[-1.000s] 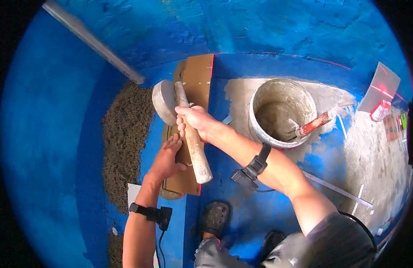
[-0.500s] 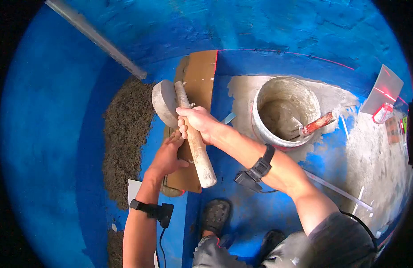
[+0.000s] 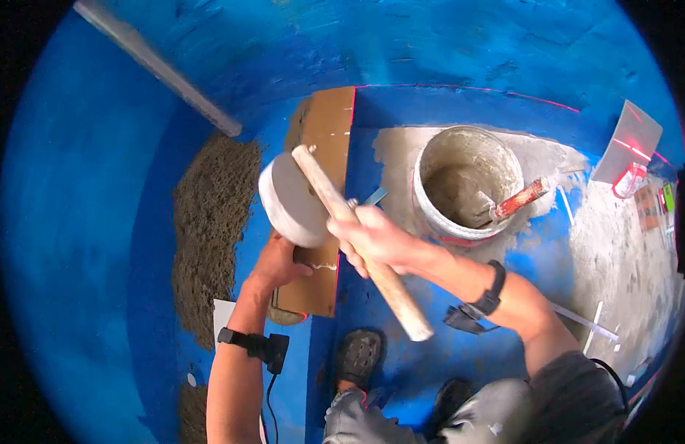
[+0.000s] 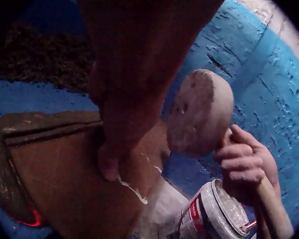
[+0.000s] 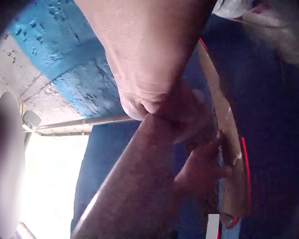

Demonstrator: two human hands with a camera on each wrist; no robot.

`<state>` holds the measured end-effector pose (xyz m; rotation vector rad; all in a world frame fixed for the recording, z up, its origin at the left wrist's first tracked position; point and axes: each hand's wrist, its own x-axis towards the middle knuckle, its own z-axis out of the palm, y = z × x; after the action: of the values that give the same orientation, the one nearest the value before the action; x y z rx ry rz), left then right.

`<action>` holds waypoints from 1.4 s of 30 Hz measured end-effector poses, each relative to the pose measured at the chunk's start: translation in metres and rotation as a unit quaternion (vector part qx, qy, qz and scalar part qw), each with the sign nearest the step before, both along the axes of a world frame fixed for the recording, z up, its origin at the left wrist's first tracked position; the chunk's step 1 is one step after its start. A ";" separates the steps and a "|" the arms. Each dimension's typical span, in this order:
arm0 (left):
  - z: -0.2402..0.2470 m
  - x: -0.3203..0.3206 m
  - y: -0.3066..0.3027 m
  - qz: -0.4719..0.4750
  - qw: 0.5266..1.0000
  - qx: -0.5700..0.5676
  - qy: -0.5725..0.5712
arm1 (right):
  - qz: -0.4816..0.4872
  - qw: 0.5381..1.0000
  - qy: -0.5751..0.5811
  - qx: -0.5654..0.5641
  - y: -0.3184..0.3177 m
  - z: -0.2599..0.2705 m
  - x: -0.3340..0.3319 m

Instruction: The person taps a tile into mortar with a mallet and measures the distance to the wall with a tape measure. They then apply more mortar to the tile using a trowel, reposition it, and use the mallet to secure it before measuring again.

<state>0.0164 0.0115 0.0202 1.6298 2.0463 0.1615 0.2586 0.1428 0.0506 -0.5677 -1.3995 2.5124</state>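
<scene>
My right hand (image 3: 375,240) grips the wooden handle of a mallet (image 3: 398,296) with a broad, whitish round head. That head hangs over the brown slab (image 3: 313,292), a long narrow piece with dark mortar along its left edge. Flat on the slab rests my left hand (image 3: 278,266), its thumb spread out; the mallet head hides its fingertips in the head view. From the left wrist, the mallet head (image 4: 202,112) shows beyond the left hand, apart from the slab. Whitish streaks mark the slab's surface.
Rough dark mortar (image 3: 209,237) covers the ledge at left, below a long straight bar (image 3: 161,70) against the blue wall. A bucket (image 3: 420,194) of grey mix stands at right, with a red-handled tool (image 3: 521,200) in it. A grey square plate (image 3: 627,140) leans farther right.
The mallet has risen and swung toward the right, its head now nearer the camera and its handle end lower right. My right hand moved with it; the left stayed on the slab.
</scene>
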 end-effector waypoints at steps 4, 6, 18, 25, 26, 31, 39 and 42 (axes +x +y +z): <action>-0.017 -0.010 0.001 0.007 0.994 0.060 -0.093 | 0.051 0.985 -0.047 0.161 -0.019 -0.001 0.094; -0.016 -0.012 -0.002 -0.050 0.993 0.061 0.089 | 0.043 0.941 -0.155 0.298 -0.034 -0.018 0.142; -0.003 -0.011 0.011 -0.045 0.994 0.031 0.096 | 0.054 0.767 -0.485 0.417 -0.131 -0.106 0.368; 0.045 -0.030 -0.025 0.092 0.981 0.114 0.127 | 0.068 0.766 -0.409 0.491 -0.132 -0.179 0.444; 0.065 -0.035 -0.052 0.104 0.984 0.073 0.120 | 0.067 0.770 -0.391 0.501 -0.130 -0.191 0.451; 0.201 -0.089 -0.215 0.039 0.923 -0.076 0.376 | 0.062 0.802 -0.288 0.520 -0.118 -0.241 0.479; 0.371 0.010 -0.218 0.015 0.915 -0.090 0.392 | 0.104 0.787 -0.268 0.546 -0.124 -0.287 0.491; 0.388 0.133 -0.165 -0.084 0.940 -0.029 0.330 | 0.126 0.768 -0.286 0.560 -0.126 -0.304 0.478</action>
<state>0.1491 -0.1537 0.4079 1.9925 2.3178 -0.5795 0.7363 0.0169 -0.2533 -0.8890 -2.9163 1.1281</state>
